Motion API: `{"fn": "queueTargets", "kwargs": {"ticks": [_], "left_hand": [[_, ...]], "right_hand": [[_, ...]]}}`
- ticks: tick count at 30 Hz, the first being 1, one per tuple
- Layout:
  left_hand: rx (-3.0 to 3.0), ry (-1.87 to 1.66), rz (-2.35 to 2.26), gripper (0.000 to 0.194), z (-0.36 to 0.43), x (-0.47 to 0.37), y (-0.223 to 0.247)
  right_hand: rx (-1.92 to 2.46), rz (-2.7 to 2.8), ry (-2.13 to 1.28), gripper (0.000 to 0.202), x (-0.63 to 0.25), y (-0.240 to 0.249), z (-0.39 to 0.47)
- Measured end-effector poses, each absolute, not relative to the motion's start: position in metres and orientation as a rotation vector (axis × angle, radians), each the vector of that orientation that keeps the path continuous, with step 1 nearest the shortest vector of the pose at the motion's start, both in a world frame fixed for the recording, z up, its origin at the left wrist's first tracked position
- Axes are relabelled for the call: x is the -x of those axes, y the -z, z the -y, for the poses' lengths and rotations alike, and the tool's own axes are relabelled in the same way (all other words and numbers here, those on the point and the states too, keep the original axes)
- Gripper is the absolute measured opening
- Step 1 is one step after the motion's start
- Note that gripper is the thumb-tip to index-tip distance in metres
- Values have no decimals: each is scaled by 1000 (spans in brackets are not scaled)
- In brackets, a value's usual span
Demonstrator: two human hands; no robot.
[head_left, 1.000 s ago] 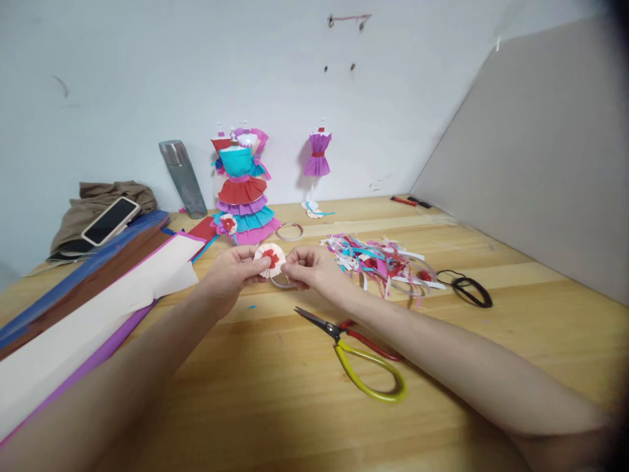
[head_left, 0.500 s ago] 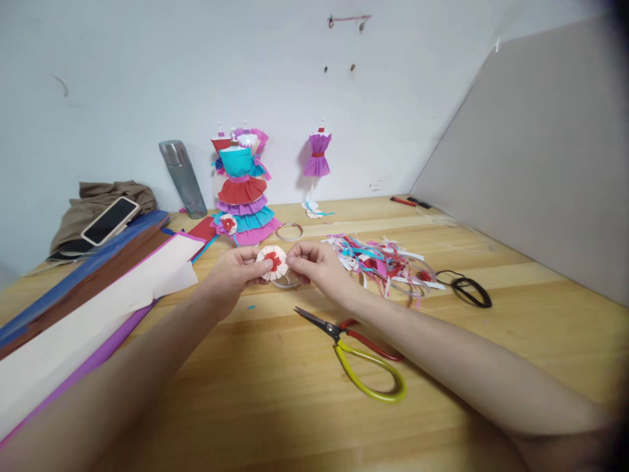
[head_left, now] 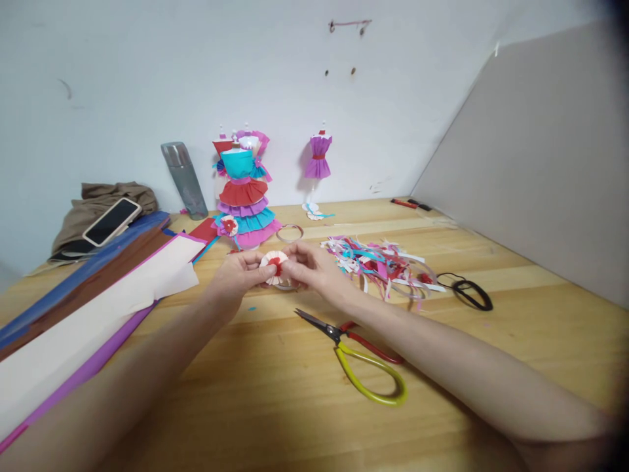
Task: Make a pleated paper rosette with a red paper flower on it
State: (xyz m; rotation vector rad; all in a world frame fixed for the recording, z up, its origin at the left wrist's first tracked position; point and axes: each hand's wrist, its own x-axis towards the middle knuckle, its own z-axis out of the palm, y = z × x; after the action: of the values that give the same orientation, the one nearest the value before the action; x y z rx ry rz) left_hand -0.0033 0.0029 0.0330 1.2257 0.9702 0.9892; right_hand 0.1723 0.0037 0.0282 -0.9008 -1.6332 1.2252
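Between my two hands is a small pleated paper rosette (head_left: 268, 259), cream with a red centre, held a little above the table. My left hand (head_left: 243, 270) pinches its left side, thumb in front. The fingers of my right hand (head_left: 310, 269) are closed at its right side, with the thumb pressed on the red centre. Part of a tape ring (head_left: 284, 286) shows just under the rosette. Scissors (head_left: 339, 333) with one yellow and one red handle lie near my right forearm, their tips toward my hands.
Paper sheets (head_left: 108, 311) lie left, near a phone (head_left: 112, 221), cloth (head_left: 118, 196) and bottle (head_left: 184, 180). Doll forms in paper dresses (head_left: 243, 193) stand behind, with a purple-dressed one (head_left: 318, 157) apart. Paper scraps (head_left: 376, 259) and a black cord loop (head_left: 472, 294) lie right.
My right thumb has moved left from the rosette's edge onto its red centre. The left hand keeps its pinch, and the rosette has shifted slightly.
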Motion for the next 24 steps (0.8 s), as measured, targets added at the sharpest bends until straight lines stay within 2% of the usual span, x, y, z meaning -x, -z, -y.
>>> {"fn": "queueTargets", "kwargs": {"ticks": [4,12,24], "left_hand": [[-1210,-986,-1008,35,-1,0,-31],[-1248,-1036,-1047,40,-2,-1,-23],[-1270,-960,-1070,42,-7,1,-19]], "right_hand": [[981,1675,-1127,31,-169,-23,-4],[1042,1647,-1265,35,-174,-23,-8],[1037,1650,-1259,30,-171,-19,-8]]}}
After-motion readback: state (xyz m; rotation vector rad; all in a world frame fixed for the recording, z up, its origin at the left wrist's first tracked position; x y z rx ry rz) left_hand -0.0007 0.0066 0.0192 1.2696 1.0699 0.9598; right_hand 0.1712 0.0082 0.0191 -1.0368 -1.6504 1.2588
